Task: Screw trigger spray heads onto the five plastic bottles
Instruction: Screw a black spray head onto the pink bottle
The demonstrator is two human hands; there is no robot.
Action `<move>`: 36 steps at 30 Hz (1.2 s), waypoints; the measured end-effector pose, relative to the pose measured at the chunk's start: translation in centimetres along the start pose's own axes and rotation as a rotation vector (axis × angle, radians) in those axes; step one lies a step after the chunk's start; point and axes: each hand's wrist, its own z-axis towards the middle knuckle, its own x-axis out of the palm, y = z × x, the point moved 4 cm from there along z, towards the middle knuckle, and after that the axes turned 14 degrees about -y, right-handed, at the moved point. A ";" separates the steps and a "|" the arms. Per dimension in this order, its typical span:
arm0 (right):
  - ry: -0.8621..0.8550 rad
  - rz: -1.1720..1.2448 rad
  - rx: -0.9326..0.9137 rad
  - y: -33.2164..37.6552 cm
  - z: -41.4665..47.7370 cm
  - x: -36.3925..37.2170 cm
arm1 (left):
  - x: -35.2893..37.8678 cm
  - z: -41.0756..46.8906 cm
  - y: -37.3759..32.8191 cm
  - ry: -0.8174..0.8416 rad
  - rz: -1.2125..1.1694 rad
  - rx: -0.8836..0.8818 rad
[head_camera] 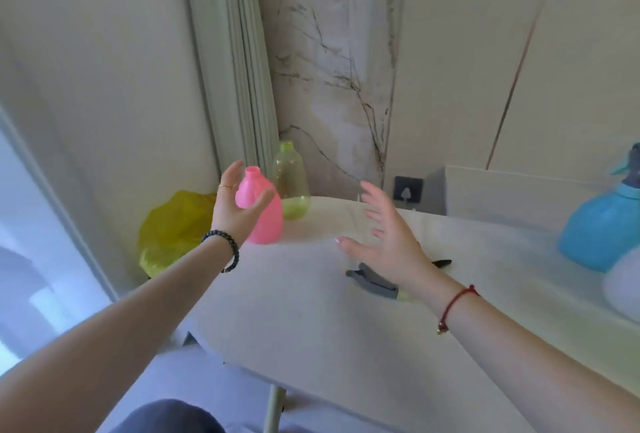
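Observation:
My left hand (235,207) holds a pink plastic bottle (265,216) with no spray head, tilted and lifted just above the white table (311,311) at its far left. Behind it a clear green bottle (291,183) stands upright, also without a head. My right hand (388,238) hovers open over the table, fingers spread, holding nothing. Under that hand lies a grey trigger spray head (372,282), partly hidden. At the right edge a blue bottle (599,228) wears a spray head (632,169), and a pale bottle (623,287) is cut off by the frame.
A yellow plastic bag (173,231) sits off the table's left end by the curtain (235,61). A dark thin object (441,263) lies beside my right hand. A wall socket (408,192) and a white box (512,197) are behind the table.

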 end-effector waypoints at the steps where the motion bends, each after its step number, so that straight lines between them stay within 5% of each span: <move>1: 0.034 0.003 0.037 -0.4 1.3 2.5 | -0.5 0.8 1.2 0.001 0.024 -0.042; 8: 0.206 0.034 0.180 -2.5 7.2 15.1 | 0.9 4.1 7.4 0.155 0.081 -0.246; 12: 0.122 0.101 0.167 -2.4 8.2 16.8 | 1.7 4.3 8.0 0.109 0.006 -0.231; 17: 0.013 0.027 0.064 -1.4 6.3 12.8 | 1.4 1.9 5.4 0.134 -0.034 -0.167; 30: 0.103 -0.016 0.095 -1.9 -4.8 -1.8 | 4.8 -12.7 -2.0 0.615 -0.087 -0.014; 36: 0.344 -0.090 0.154 -3.2 -3.6 -4.4 | 5.1 -13.7 -1.8 0.645 -0.051 0.014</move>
